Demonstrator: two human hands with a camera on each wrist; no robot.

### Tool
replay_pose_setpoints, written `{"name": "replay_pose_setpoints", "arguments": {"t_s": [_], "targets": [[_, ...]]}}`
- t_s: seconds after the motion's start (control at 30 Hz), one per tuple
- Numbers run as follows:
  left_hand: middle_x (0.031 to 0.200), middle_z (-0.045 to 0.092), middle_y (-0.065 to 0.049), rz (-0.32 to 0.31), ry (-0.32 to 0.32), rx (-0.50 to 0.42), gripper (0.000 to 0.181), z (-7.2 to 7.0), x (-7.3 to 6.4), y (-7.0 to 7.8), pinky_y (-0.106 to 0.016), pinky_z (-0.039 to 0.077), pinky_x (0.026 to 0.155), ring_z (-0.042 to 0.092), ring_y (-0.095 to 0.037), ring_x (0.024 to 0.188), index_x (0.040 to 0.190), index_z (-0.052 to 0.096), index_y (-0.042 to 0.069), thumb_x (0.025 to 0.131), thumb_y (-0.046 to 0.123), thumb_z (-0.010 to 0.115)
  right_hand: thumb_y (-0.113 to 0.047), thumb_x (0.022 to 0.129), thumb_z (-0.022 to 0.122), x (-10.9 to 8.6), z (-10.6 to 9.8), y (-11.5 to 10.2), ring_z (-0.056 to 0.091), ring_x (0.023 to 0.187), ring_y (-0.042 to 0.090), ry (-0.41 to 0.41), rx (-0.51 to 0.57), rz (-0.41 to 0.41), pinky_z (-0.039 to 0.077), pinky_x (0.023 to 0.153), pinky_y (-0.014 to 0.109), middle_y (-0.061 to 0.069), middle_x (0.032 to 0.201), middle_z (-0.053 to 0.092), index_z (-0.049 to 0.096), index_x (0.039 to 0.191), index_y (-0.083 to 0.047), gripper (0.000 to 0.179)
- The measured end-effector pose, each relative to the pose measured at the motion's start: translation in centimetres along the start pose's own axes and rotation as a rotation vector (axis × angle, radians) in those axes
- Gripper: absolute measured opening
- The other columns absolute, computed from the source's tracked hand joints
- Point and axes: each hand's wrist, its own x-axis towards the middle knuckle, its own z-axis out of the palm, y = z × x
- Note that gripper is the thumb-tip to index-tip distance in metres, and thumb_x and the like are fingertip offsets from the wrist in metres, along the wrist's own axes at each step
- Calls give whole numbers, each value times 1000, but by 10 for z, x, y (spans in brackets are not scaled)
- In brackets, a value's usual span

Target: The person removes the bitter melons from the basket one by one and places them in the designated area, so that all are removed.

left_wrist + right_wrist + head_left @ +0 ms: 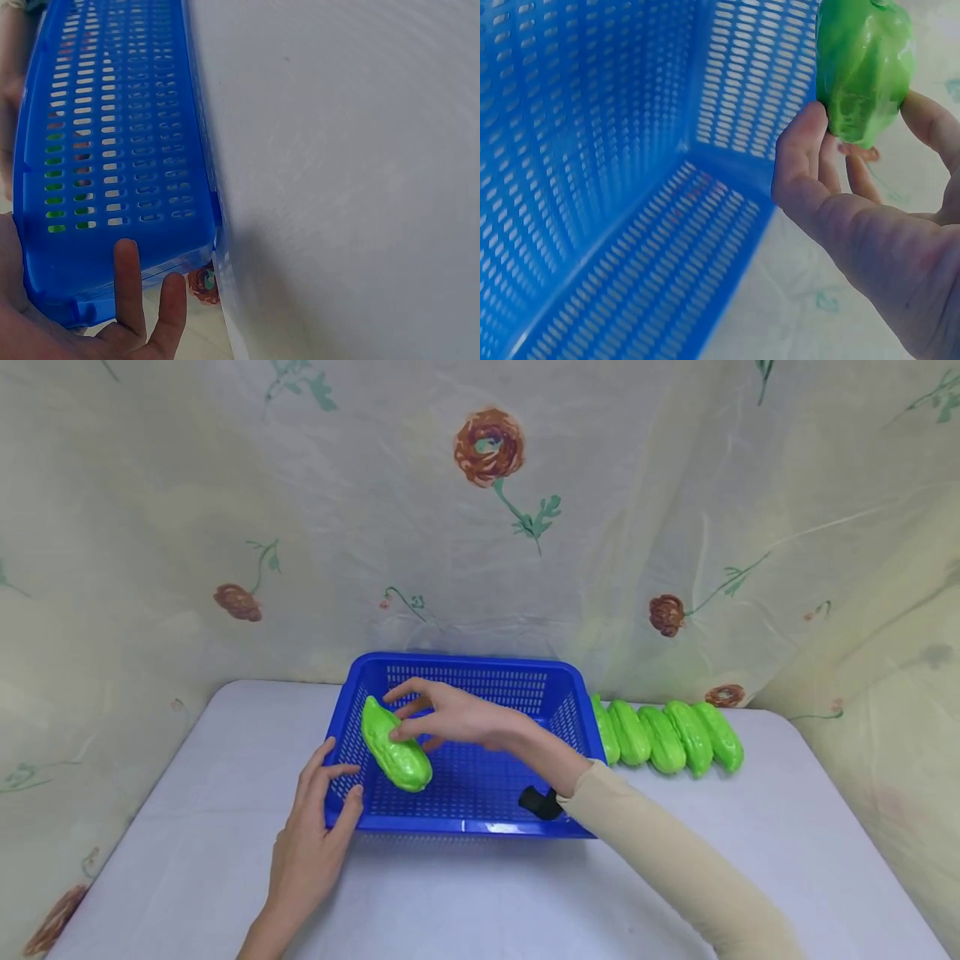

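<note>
My right hand holds a glossy, lobed green gourd by its sides, thumb opposite the fingers. The gourd is tilted over the left part of a blue plastic basket. In the right wrist view, the fingertips and thumb press on either side of the gourd, with the basket wall to the left. At the basket's front left corner, my left hand holds the rim. The left wrist view shows two extended fingers against the perforated blue basket.
Several similar green gourds lie in a row right of the basket, the nearest partly hidden by it. A small black object shows by the right sleeve. The basket stands on a white-covered table; a flowered curtain hangs behind.
</note>
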Motion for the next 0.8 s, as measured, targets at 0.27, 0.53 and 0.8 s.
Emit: {"name": "replay_pose_setpoints", "arguments": {"t_s": [0.27, 0.53, 0.8], "targets": [[180, 26, 5, -18, -16, -26, 33, 0, -2, 1, -33, 46, 60, 65, -41, 132, 141, 59, 21, 112, 37, 54, -27, 105, 68, -41, -38, 1, 64, 139, 29, 77, 28, 12, 58, 108, 51, 11, 155, 61, 45, 159, -18, 59], [180, 25, 5, -27, -20, -31, 33, 0, -2, 2, -33, 47, 61, 60, -44, 140, 141, 59, 21, 112, 36, 54, -33, 107, 64, -87, -87, 16, 59, 143, 30, 199, 19, 47, 53, 112, 56, 9, 159, 56, 50, 157, -21, 53], [181, 24, 4, -23, -17, -21, 34, 0, -2, 1, -33, 48, 63, 60, -44, 140, 142, 58, 21, 113, 37, 53, -31, 110, 59, -135, -128, 41, 47, 152, 41, 285, 9, 100, 41, 122, 65, 17, 169, 43, 41, 162, -14, 57]]}}
